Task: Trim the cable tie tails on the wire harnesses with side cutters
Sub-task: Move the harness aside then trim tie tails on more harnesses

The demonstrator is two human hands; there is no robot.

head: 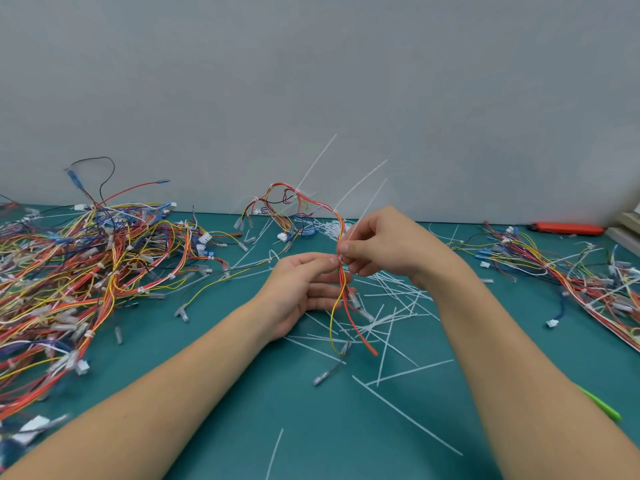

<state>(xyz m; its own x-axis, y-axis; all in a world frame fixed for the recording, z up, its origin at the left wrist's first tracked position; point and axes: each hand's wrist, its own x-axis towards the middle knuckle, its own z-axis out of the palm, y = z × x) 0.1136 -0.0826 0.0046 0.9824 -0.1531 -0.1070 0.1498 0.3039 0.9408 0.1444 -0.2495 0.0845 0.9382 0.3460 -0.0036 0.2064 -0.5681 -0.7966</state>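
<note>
A wire harness (pixel 313 202) of red, orange and yellow wires arches up over the middle of the green mat. My left hand (pixel 304 285) pinches its bundle at a white cable tie head. My right hand (pixel 377 242) pinches the same spot from the right, with a long white tie tail (pixel 370 202) rising between its fingers. Two more uncut tails (pixel 317 161) stick up from the harness. The harness ends (pixel 360 336) hang down to the mat. A green tool handle (pixel 602 405), perhaps the side cutters, lies at the right behind my right forearm.
A big pile of harnesses (pixel 79 265) covers the left of the mat, a smaller pile (pixel 568 271) the right. Several loose white tie strips (pixel 391 317) lie scattered in the middle. An orange tool (pixel 568 228) lies at the back right by the grey wall.
</note>
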